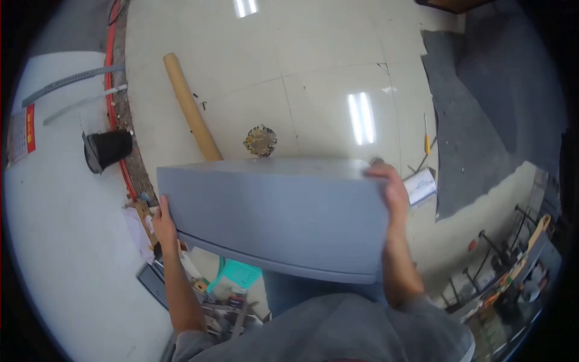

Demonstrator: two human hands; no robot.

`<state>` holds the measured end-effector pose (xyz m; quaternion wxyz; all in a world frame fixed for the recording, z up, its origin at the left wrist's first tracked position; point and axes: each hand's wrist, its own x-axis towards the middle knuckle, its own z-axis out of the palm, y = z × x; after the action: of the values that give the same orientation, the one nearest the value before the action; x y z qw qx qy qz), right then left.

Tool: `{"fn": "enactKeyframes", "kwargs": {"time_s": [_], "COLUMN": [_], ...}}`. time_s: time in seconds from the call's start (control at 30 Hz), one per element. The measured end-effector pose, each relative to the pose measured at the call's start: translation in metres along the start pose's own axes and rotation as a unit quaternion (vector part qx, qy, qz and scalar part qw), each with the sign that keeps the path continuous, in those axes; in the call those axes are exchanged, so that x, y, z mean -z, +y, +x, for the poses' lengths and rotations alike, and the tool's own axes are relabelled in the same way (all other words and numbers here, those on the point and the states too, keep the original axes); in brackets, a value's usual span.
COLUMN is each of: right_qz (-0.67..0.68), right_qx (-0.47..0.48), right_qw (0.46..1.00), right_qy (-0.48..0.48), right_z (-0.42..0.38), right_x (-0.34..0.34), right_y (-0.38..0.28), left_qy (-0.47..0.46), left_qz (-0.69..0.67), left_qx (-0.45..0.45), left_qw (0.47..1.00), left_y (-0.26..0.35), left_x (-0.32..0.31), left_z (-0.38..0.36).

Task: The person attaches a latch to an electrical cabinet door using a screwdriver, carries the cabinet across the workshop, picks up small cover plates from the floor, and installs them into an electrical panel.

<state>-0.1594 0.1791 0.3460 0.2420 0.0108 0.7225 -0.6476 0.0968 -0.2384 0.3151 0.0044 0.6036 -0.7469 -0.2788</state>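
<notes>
A long grey box-shaped casing with a lip along its near lower edge is held up in front of my body. My left hand grips its left end, with the thumb side up along the edge. At the right end, my right hand is closed on the upper corner, fingers over the top face. Its underside and the ends of my fingers behind it are hidden.
On the tiled floor lie a cardboard tube, a round metallic dish, a screwdriver and a white box. A dark grey mat covers the right side. A black bin stands left; tools clutter the lower right.
</notes>
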Motion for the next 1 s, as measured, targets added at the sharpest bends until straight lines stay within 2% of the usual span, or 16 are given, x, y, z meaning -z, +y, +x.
{"fn": "enactKeyframes", "kwargs": {"time_s": [0.07, 0.1, 0.2, 0.23, 0.3, 0.33, 0.37, 0.5, 0.57, 0.6, 0.63, 0.67, 0.7, 0.8, 0.9, 1.0], "right_qz": [-0.029, -0.048, -0.158, -0.189, -0.225, -0.191, -0.156, -0.044, -0.088, -0.172, -0.211, -0.295, -0.365, -0.424, -0.463, -0.545], "right_qx": [0.046, 0.063, 0.140, 0.145, 0.160, 0.163, 0.165, 0.232, 0.254, 0.222, 0.112, 0.005, -0.134, -0.251, -0.232, -0.300], "right_qw": [0.998, 0.997, 0.977, 0.969, 0.958, 0.963, 0.966, 0.947, 0.896, 0.931, 0.959, 0.956, 0.920, 0.869, 0.853, 0.779], "right_qy": [-0.009, -0.011, -0.041, -0.058, -0.081, -0.101, -0.121, -0.218, -0.352, -0.233, -0.151, 0.002, 0.042, -0.052, -0.056, -0.077], "right_z": [-0.009, -0.017, -0.044, -0.057, -0.078, -0.085, -0.091, -0.096, -0.055, -0.041, -0.013, 0.017, 0.044, 0.075, 0.084, 0.101], "right_x": [-0.057, -0.085, -0.166, -0.190, -0.229, -0.243, -0.255, -0.269, -0.236, -0.220, -0.195, -0.174, -0.144, -0.102, -0.092, -0.068], "right_y": [-0.013, -0.014, -0.036, -0.042, -0.045, -0.044, -0.042, -0.015, 0.004, 0.038, 0.090, 0.156, 0.203, 0.285, 0.294, 0.329], "left_qy": [0.005, -0.097, 0.054, -0.059, -0.073, -0.082, -0.112, -0.093, -0.084, -0.084, -0.081, -0.077, -0.074, -0.062, -0.052, -0.036], "left_qz": [0.025, 0.045, -0.038, -0.088, -0.149, -0.174, -0.213, -0.227, -0.222, -0.217, -0.215, -0.214, -0.213, -0.207, -0.190, -0.174], "left_qx": [-0.022, 0.097, 0.008, 0.061, 0.106, 0.132, 0.160, 0.187, 0.202, 0.208, 0.215, 0.220, 0.225, 0.239, 0.258, 0.274], "left_qw": [0.999, 0.989, 0.998, 0.992, 0.980, 0.972, 0.957, 0.951, 0.950, 0.950, 0.949, 0.949, 0.948, 0.947, 0.946, 0.945], "left_y": [-0.024, -0.026, -0.174, -0.205, -0.188, -0.184, -0.205, -0.242, -0.261, -0.268, -0.273, -0.277, -0.281, -0.289, -0.290, -0.290], "left_x": [0.016, 0.034, 0.026, 0.036, 0.040, 0.040, 0.041, 0.050, 0.061, 0.067, 0.070, 0.072, 0.073, 0.081, 0.089, 0.101], "left_z": [0.035, 0.055, 0.152, 0.171, 0.148, 0.135, 0.144, 0.132, 0.114, 0.110, 0.104, 0.097, 0.091, 0.074, 0.047, 0.028]}}
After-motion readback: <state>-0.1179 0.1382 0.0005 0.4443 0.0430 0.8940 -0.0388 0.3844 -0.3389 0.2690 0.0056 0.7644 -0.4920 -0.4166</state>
